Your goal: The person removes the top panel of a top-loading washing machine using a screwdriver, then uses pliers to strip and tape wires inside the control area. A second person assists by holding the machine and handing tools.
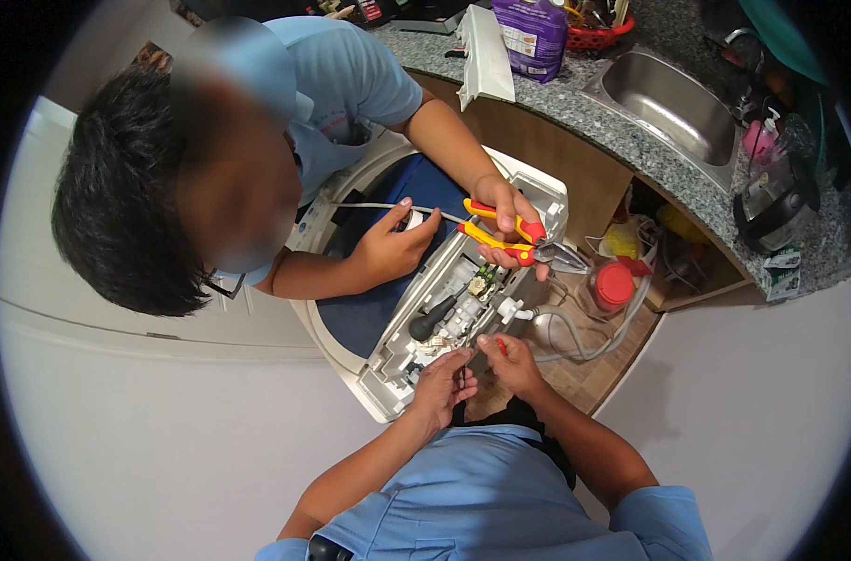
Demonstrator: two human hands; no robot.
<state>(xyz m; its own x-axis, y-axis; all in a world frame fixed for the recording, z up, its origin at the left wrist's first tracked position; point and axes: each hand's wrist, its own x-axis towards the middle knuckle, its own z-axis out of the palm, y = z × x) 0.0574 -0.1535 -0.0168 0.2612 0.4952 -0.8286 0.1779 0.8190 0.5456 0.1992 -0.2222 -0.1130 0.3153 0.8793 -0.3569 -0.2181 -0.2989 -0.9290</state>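
My left hand (441, 388) is closed in a pinch at the near edge of an opened top-loading washing machine (369, 400). What its fingertips hold is too small to make out. Beside it, my right hand (516, 366) is closed on a small red piece (501, 347), mostly covered by the fingers. Just beyond both hands lies the machine's exposed compartment, with a black bulb-shaped part (431, 323), white fittings and wires. A co-worker leans over from the far left, holding red-and-yellow pliers (500, 238) above the compartment. The co-worker's other hand (395, 245) is over the dark blue lid (351, 318).
A red-lidded jar (613, 286) and a grey hose (584, 352) are on the floor to the right. Behind them stands a granite counter (575, 117) with a steel sink (673, 105), a purple bag (530, 37), a white panel (483, 56) and an electric kettle (776, 206).
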